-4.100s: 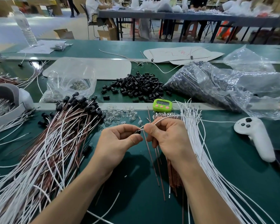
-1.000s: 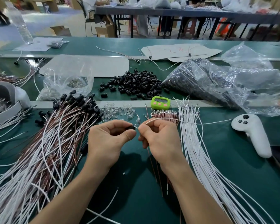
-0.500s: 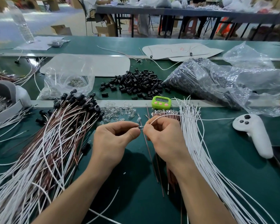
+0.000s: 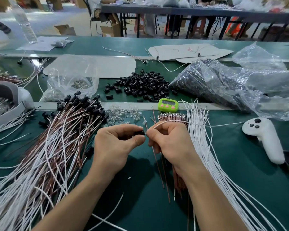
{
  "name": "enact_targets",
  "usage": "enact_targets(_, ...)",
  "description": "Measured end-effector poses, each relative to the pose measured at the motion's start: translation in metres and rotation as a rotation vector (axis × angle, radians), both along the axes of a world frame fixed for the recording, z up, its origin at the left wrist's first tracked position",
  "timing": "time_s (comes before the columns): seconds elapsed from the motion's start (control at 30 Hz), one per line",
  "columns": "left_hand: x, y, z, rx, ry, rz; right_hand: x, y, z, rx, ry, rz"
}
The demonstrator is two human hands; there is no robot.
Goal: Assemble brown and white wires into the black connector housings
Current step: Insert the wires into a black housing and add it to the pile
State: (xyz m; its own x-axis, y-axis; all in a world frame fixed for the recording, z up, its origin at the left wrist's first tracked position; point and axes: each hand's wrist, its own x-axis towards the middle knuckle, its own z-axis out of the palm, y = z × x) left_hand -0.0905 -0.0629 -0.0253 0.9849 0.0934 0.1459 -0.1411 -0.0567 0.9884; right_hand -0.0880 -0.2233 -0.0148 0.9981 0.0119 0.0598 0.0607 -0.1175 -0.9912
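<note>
Both bare forearms reach in from the lower edge and converge. The left hand is curled, thumb and forefinger pinching a black housing. The right hand, knuckles up, pinches a white wire. The 2 hands' fingertips almost meet.

green bench carries wire bundles, loose black housings, a timer.

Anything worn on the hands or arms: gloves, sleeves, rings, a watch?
Nothing visible. Left hand and right hand have no gloves or rings; left forearm and right forearm show no sleeve, watch or band down to the frame edge.
</note>
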Motion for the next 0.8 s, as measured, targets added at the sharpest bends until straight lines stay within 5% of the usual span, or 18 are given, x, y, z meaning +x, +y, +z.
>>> enact_targets(0.43, 0.002, -0.002, -0.003, 0.114, 0.061, -0.059, 0.002, -0.002, -0.005, -0.025, 0.029, 0.047)
enact_targets(0.8, 0.003, -0.008, 0.0, -0.39, 0.24, -0.039, -0.011, 0.027, -0.009, -0.357, -0.127, -0.001)
